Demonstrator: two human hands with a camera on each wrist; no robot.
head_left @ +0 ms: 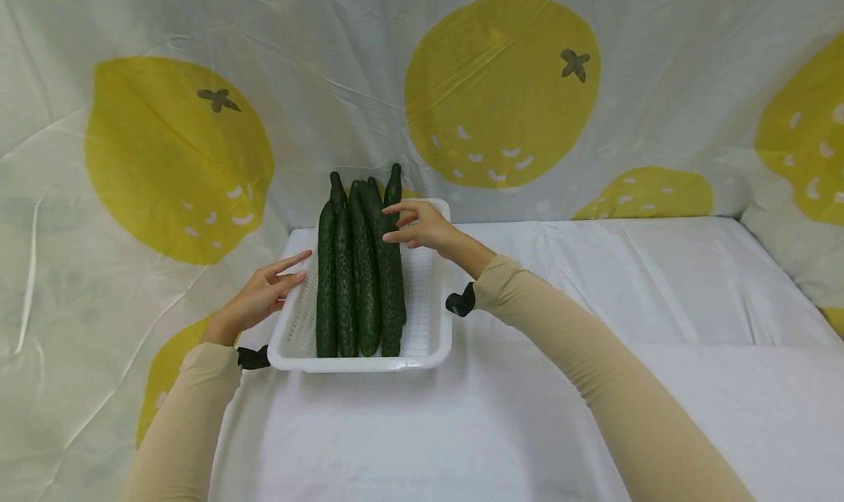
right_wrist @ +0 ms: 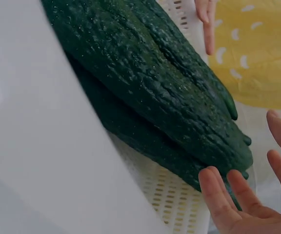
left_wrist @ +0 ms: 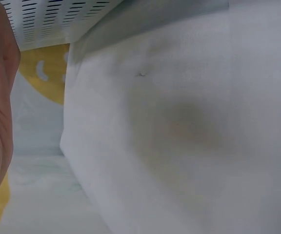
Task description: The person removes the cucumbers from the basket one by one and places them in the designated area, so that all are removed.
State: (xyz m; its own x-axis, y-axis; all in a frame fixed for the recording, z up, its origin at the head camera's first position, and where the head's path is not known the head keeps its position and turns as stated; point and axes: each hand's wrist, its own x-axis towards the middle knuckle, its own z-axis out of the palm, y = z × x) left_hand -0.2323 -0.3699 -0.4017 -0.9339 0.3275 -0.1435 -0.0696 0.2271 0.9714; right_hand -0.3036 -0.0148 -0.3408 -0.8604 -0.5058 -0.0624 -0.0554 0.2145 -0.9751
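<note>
Several long dark green cucumbers (head_left: 364, 289) lie side by side, lengthwise, in a white perforated plastic basket (head_left: 369, 366). Their far ends reach up past the basket's back. My left hand (head_left: 260, 293) is at the basket's left rim, fingers extended; whether it bears on the rim is unclear. Over the rightmost cucumbers hovers my right hand (head_left: 425, 227), its fingers spread and slightly bent, holding nothing. In the right wrist view, the fingertips of the right hand (right_wrist: 252, 209) come close to the cucumbers' far ends (right_wrist: 228, 146); contact cannot be told.
A white cloth covers the table (head_left: 527, 414), which extends right of the basket. Behind and to the left hangs a pale curtain (head_left: 330, 62) printed with yellow lemons, close to the basket's back. Black straps (head_left: 460, 300) sit at both wrists.
</note>
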